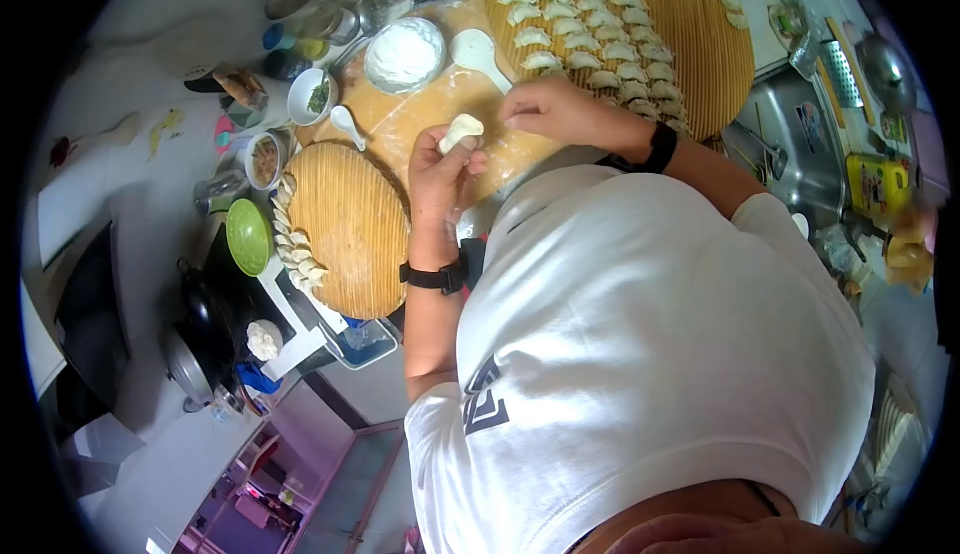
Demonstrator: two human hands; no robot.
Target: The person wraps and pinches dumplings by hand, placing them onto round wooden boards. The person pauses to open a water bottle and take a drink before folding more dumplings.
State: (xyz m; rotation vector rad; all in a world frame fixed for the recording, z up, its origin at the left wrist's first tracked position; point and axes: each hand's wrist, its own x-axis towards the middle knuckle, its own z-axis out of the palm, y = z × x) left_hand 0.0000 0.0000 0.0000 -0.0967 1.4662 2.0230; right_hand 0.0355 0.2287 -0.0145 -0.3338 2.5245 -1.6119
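Pale dough piece (461, 132) at twelve o'clock, pinched in your left hand (436, 182). Your right hand (552, 110), half-curled toward one o'clock; can't tell if holding anything. Thumb overpressing could tear it; loose pinch, drop it.

Steel sink (803, 169), yellow package (878, 184) beside it, grater (843, 74), black wok (202, 299).

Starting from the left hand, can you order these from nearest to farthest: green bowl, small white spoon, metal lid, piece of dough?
From the left hand:
1. Piece of dough: in its fingers
2. Small white spoon: to its left, on the board
3. Green bowl: farther left
4. Metal lid: far left
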